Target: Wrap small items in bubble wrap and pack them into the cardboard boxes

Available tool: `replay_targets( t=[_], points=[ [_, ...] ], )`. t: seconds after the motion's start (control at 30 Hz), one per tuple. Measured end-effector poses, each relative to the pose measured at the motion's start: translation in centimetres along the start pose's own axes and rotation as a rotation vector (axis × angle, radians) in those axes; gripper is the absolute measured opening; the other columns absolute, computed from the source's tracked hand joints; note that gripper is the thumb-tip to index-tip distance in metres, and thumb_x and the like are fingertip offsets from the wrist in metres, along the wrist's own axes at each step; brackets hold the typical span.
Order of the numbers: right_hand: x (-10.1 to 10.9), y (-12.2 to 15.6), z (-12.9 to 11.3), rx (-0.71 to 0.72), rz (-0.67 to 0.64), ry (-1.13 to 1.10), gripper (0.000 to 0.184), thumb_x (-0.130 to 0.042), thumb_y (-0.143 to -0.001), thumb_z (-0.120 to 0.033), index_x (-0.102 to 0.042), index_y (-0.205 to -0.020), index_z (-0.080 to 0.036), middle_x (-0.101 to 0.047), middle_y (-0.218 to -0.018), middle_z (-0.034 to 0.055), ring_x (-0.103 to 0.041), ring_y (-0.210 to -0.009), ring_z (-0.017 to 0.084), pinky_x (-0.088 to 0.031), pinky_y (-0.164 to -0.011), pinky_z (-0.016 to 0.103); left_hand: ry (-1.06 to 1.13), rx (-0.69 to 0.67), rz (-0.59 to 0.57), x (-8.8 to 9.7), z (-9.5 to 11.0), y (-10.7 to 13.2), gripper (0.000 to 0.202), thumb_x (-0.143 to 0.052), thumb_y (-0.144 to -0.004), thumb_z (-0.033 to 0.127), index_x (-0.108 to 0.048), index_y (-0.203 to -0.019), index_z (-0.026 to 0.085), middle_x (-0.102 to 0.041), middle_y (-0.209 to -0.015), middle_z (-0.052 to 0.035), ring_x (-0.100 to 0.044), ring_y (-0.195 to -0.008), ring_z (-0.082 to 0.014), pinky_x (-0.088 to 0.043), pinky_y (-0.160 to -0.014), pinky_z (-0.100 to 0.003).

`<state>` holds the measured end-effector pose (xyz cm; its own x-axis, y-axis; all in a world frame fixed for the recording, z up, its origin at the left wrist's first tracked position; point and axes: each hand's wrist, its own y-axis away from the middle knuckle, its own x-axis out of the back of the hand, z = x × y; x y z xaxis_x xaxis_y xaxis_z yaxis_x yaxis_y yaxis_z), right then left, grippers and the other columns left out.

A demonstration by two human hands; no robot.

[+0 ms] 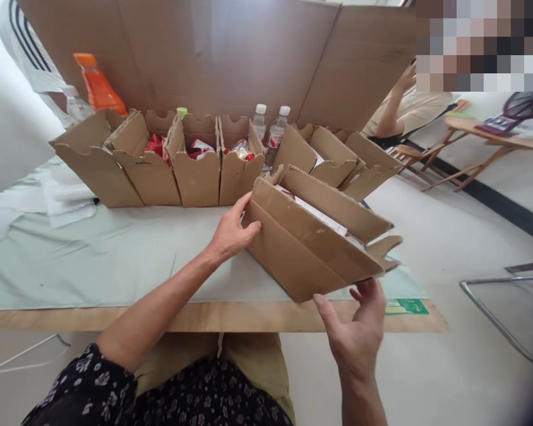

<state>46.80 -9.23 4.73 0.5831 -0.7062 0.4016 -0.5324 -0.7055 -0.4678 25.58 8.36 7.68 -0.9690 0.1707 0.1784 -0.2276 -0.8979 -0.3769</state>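
Note:
I hold a narrow open cardboard box tilted above the table's front right corner. My left hand grips its near left end, thumb over the corner. My right hand supports the lower right end from beneath, fingers curled against the bottom edge. White paper shows inside the box. A row of similar cardboard boxes stands behind, some with red packets in them.
A large cardboard sheet stands upright at the back. An orange bottle and two clear water bottles sit by the row. Pale green cloth covers the table. Another person sits at right near wooden folding furniture.

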Motion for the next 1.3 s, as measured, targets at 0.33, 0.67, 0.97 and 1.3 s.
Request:
replay_targets(
  t=[0.33,0.67,0.97,1.3],
  points=[
    [-3.3,-4.3,4.6,0.038,-0.231,-0.258,0.121,-0.089,-0.068,-0.053,-0.016,-0.163,-0.033,-0.039,-0.162,0.0168,-0.045,-0.148,0.034,-0.037,-0.120,0.061,-0.226,0.039,-0.146,-2.7,-5.8,3.0,0.102,-0.070,-0.081,0.044,-0.023,-0.165,0.012,-0.018,-0.174,-0.0271,-0.017,-0.163,-0.0413,-0.023,-0.129,-0.063],
    [-5.5,-5.0,5.3,-0.013,-0.205,-0.246,0.100,-0.085,-0.075,-0.038,-0.028,-0.158,-0.037,-0.056,-0.139,0.0079,-0.060,-0.122,0.024,-0.048,-0.108,0.051,-0.266,-0.025,-0.420,-4.1,-4.9,4.0,0.104,-0.070,-0.077,0.037,-0.021,-0.166,0.016,-0.014,-0.176,-0.0236,-0.020,-0.163,-0.0385,-0.025,-0.129,-0.061],
    [-6.8,-5.6,4.0,0.018,-0.178,-0.067,0.098,-0.084,-0.076,-0.046,-0.031,-0.157,-0.030,-0.056,-0.142,0.0119,-0.059,-0.124,0.027,-0.050,-0.104,0.051,-0.175,-0.027,-0.492,-3.4,-4.8,3.7,0.110,-0.071,-0.078,0.038,-0.012,-0.168,0.015,-0.006,-0.177,-0.0221,-0.009,-0.165,-0.0345,-0.019,-0.133,-0.058],
    [-7.6,-4.4,3.9,0.060,-0.118,0.016,0.096,-0.080,-0.078,-0.050,-0.030,-0.156,-0.026,-0.056,-0.137,0.0131,-0.059,-0.121,0.028,-0.052,-0.097,0.047,-0.122,-0.051,-0.480,-3.1,-5.4,3.8,0.112,-0.073,-0.079,0.039,-0.012,-0.169,0.015,-0.006,-0.177,-0.0214,-0.007,-0.165,-0.0353,-0.016,-0.134,-0.058]
  ],
)
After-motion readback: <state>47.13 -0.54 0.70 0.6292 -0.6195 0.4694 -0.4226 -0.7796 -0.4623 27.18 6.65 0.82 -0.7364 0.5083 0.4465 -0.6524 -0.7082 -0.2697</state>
